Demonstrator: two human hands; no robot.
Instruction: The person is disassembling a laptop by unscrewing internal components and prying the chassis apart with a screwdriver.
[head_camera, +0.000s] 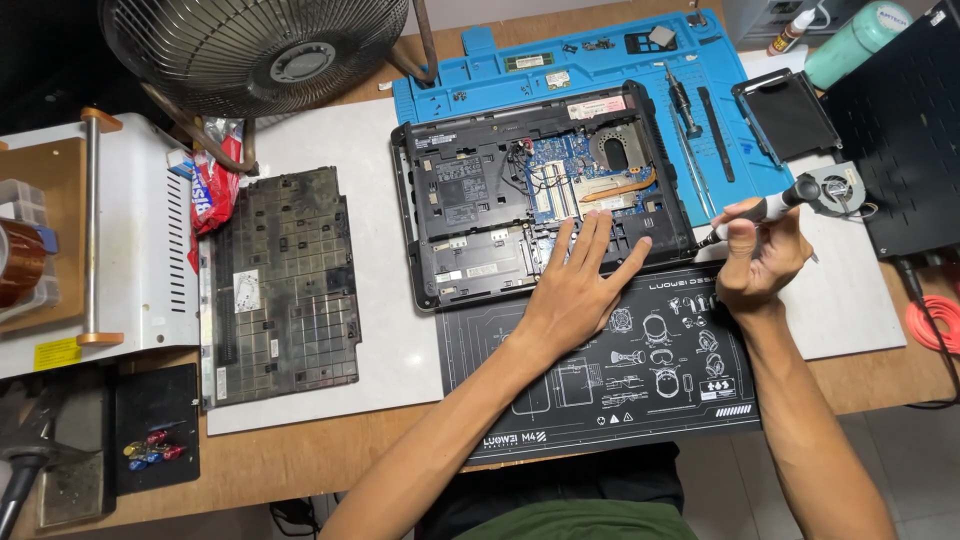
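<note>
An opened black laptop base (470, 190) lies upside down, its circuit board and copper heat pipe exposed. My left hand (580, 280) rests flat on its near right part, fingers spread. My right hand (760, 260) grips a slim black-and-white screwdriver (770, 208), its tip pointing at the laptop's near right corner. A small round cooling fan (835, 188) lies just beyond the screwdriver's end.
A blue work mat (600, 60) with small parts and tools lies behind the laptop. A black desk mat (600, 370) lies under my arms. The removed keyboard panel (280, 280) sits at left, a black drive caddy (788, 115) and a green bottle (850, 40) at right, a desk fan (250, 40) at the back.
</note>
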